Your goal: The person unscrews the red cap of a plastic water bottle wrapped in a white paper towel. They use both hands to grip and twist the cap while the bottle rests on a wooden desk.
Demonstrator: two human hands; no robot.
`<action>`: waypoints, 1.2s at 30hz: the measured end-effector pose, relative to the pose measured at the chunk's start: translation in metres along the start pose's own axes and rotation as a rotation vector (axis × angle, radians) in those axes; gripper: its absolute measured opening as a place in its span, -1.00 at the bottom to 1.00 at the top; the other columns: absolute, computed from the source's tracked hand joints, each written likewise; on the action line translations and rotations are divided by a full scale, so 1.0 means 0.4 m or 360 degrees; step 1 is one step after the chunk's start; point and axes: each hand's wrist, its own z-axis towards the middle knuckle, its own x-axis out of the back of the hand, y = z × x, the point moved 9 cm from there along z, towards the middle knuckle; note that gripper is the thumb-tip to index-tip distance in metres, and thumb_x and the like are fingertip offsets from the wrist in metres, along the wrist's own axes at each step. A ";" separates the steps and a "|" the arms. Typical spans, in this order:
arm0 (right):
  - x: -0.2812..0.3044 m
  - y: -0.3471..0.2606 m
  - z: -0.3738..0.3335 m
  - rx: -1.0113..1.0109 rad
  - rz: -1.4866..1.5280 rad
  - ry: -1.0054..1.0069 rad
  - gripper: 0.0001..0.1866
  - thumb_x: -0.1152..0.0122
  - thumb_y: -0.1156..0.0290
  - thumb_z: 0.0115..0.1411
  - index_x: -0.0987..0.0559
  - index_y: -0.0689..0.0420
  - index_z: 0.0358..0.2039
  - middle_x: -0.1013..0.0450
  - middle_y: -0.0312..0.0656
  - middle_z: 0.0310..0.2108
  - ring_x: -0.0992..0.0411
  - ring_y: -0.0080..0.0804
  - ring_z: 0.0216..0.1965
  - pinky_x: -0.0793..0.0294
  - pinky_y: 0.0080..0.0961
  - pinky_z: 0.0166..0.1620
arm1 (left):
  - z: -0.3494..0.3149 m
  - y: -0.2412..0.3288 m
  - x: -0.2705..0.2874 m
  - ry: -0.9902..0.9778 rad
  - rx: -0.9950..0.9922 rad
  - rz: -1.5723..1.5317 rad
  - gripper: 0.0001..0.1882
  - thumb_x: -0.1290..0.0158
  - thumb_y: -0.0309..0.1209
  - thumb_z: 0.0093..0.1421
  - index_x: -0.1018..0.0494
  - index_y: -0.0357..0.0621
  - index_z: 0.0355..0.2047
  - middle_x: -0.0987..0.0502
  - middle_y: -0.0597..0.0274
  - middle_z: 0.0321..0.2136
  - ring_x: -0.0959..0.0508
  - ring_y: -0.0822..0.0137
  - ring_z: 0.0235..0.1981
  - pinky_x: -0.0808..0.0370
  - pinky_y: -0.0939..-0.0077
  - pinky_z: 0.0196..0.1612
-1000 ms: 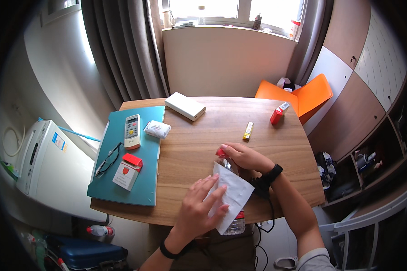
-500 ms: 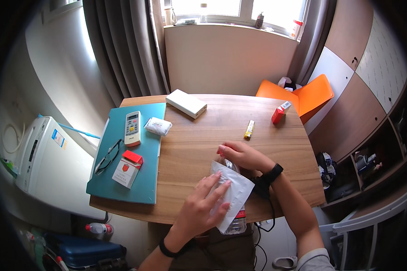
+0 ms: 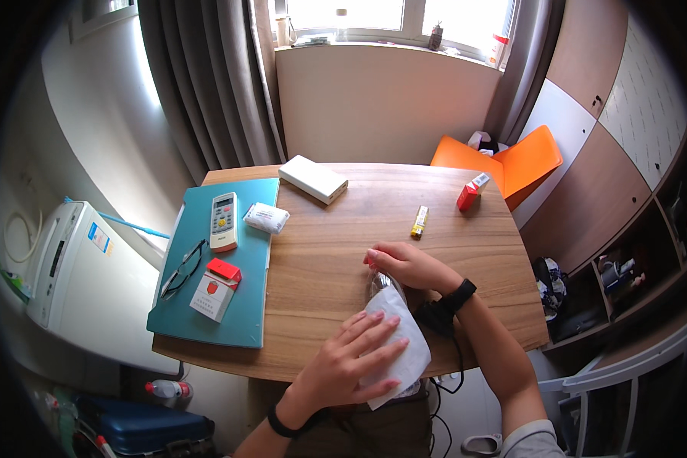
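Observation:
A clear plastic bottle (image 3: 382, 283) leans over the table's near edge with its neck pointing away from me. My right hand (image 3: 408, 267) is closed around the neck, and a bit of red cap shows at its fingertips. Over the bottle's body lies a white tissue (image 3: 404, 360), which hides most of it. My left hand (image 3: 353, 359) holds this tissue against the bottle, its fingers spread across the top and the thumb lower down.
On the wooden table (image 3: 320, 252) are a yellow lighter (image 3: 420, 221), a red box (image 3: 472, 192) and a white power bank (image 3: 313, 179). A teal folder (image 3: 237, 305) carries a remote (image 3: 224, 221), glasses (image 3: 183, 269), a cigarette pack (image 3: 216, 290) and a tissue packet (image 3: 266, 218). A black cabled object (image 3: 435, 317) sits by my right wrist.
My left hand and the tissue have shifted slightly down along the bottle, baring more of its shoulder and covering its lower end. My right hand stays at the neck.

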 end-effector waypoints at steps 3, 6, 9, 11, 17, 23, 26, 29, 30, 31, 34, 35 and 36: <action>-0.001 -0.005 0.003 -0.0022 -0.0019 -0.0003 -0.49 0.02 0.03 0.54 -0.57 0.29 -0.19 -0.55 -0.25 -0.33 -0.42 -0.54 -0.28 -0.50 -0.47 -0.12 | -0.005 -0.043 0.007 0.0152 0.0206 0.0036 -0.46 -0.18 -0.07 0.31 -0.54 -0.04 0.21 -0.41 -0.11 0.31 -0.40 -0.17 0.33 -0.29 -0.09 0.39; -0.004 0.000 -0.001 -0.0037 0.0017 -0.0001 -0.50 0.02 0.03 0.54 -0.57 0.29 -0.19 -0.55 -0.25 -0.34 -0.42 -0.53 -0.28 -0.49 -0.47 -0.12 | -0.005 -0.051 0.007 0.0217 0.0255 0.0027 -0.47 -0.17 -0.08 0.32 -0.55 -0.07 0.20 -0.40 -0.16 0.31 -0.41 -0.18 0.31 -0.30 -0.09 0.39; -0.002 -0.004 0.000 -0.0007 0.0051 0.0008 -0.50 0.02 0.03 0.54 -0.57 0.29 -0.19 -0.55 -0.25 -0.34 -0.42 -0.53 -0.27 -0.49 -0.47 -0.11 | 0.003 -0.039 0.012 0.0162 0.0197 0.0077 -0.47 -0.16 -0.06 0.32 -0.55 -0.03 0.20 -0.42 -0.13 0.30 -0.41 -0.17 0.31 -0.29 -0.10 0.39; -0.001 -0.009 0.000 0.0010 0.0066 0.0011 -0.50 0.02 0.04 0.54 -0.57 0.29 -0.18 -0.55 -0.25 -0.33 -0.43 -0.53 -0.27 -0.49 -0.47 -0.11 | 0.002 -0.027 0.011 0.0099 0.0138 0.0108 -0.47 -0.15 -0.04 0.32 -0.56 0.00 0.20 -0.43 -0.09 0.30 -0.41 -0.15 0.32 -0.27 -0.11 0.40; -0.001 -0.018 -0.001 0.0006 0.0055 0.0012 -0.50 0.03 0.04 0.54 -0.57 0.29 -0.19 -0.54 -0.25 -0.34 -0.43 -0.52 -0.27 -0.49 -0.48 -0.10 | -0.005 0.007 -0.008 -0.0060 -0.0089 0.0010 -0.49 -0.15 -0.02 0.31 -0.56 0.09 0.21 -0.47 0.04 0.29 -0.39 -0.11 0.35 -0.19 -0.13 0.45; -0.003 -0.023 0.000 0.0016 0.0003 0.0005 -0.50 0.05 0.04 0.55 -0.57 0.29 -0.21 -0.56 -0.24 -0.35 -0.44 -0.52 -0.28 -0.50 -0.46 -0.10 | -0.003 -0.049 0.004 0.0189 0.0204 0.0102 -0.49 -0.14 -0.09 0.33 -0.55 -0.05 0.20 -0.42 -0.14 0.30 -0.42 -0.17 0.30 -0.27 -0.11 0.40; -0.002 -0.028 -0.003 -0.0004 0.0003 0.0004 -0.49 0.05 0.05 0.55 -0.57 0.30 -0.21 -0.56 -0.24 -0.35 -0.43 -0.53 -0.28 -0.50 -0.47 -0.09 | -0.003 -0.049 0.010 0.0218 0.0240 0.0102 -0.49 -0.13 -0.10 0.34 -0.55 -0.05 0.21 -0.41 -0.15 0.30 -0.43 -0.17 0.29 -0.30 -0.10 0.38; -0.002 -0.015 -0.001 0.0015 0.0011 -0.0008 -0.49 0.05 0.03 0.55 -0.57 0.29 -0.21 -0.56 -0.23 -0.36 -0.43 -0.53 -0.29 -0.50 -0.46 -0.12 | 0.001 -0.035 0.009 0.0162 0.0169 0.0105 -0.49 -0.15 -0.09 0.33 -0.56 -0.01 0.20 -0.44 -0.12 0.29 -0.43 -0.15 0.29 -0.29 -0.11 0.39; 0.000 -0.011 -0.002 0.0014 -0.0003 0.0006 -0.49 0.05 0.03 0.55 -0.57 0.29 -0.21 -0.55 -0.24 -0.37 -0.42 -0.53 -0.30 -0.50 -0.46 -0.14 | 0.003 -0.024 0.006 0.0109 0.0102 0.0103 -0.50 -0.15 -0.08 0.32 -0.56 0.02 0.20 -0.45 -0.09 0.28 -0.44 -0.13 0.30 -0.28 -0.11 0.39; 0.002 -0.009 -0.001 0.0014 -0.0016 0.0017 -0.49 0.05 0.02 0.55 -0.57 0.28 -0.21 -0.55 -0.24 -0.37 -0.42 -0.53 -0.32 -0.50 -0.46 -0.17 | 0.001 -0.020 0.010 0.0109 0.0101 0.0103 -0.50 -0.15 -0.08 0.32 -0.56 0.02 0.20 -0.45 -0.09 0.28 -0.44 -0.13 0.30 -0.28 -0.11 0.39; 0.001 -0.007 0.001 0.0000 -0.0018 0.0025 -0.49 0.05 0.02 0.55 -0.57 0.27 -0.22 -0.53 -0.26 -0.39 -0.41 -0.53 -0.35 -0.49 -0.46 -0.22 | -0.009 0.013 -0.008 -0.0072 -0.0114 0.0003 -0.52 -0.15 -0.04 0.30 -0.60 0.16 0.18 -0.50 0.12 0.27 -0.41 -0.02 0.35 -0.18 -0.13 0.44; -0.001 -0.012 0.000 -0.0002 -0.0017 0.0023 -0.49 0.05 0.02 0.55 -0.57 0.27 -0.22 -0.53 -0.26 -0.39 -0.41 -0.53 -0.35 -0.49 -0.46 -0.22 | -0.013 0.012 -0.006 -0.0072 -0.0111 0.0001 -0.52 -0.15 -0.04 0.30 -0.60 0.16 0.18 -0.50 0.12 0.27 -0.41 -0.02 0.35 -0.18 -0.13 0.44; -0.003 -0.016 -0.003 -0.0033 -0.0012 0.0022 -0.49 0.05 0.02 0.54 -0.57 0.27 -0.22 -0.52 -0.26 -0.40 -0.40 -0.52 -0.35 -0.49 -0.46 -0.22 | -0.018 0.014 -0.004 -0.0081 -0.0129 -0.0046 -0.51 -0.15 -0.03 0.30 -0.59 0.16 0.19 -0.50 0.12 0.28 -0.41 -0.02 0.35 -0.17 -0.13 0.45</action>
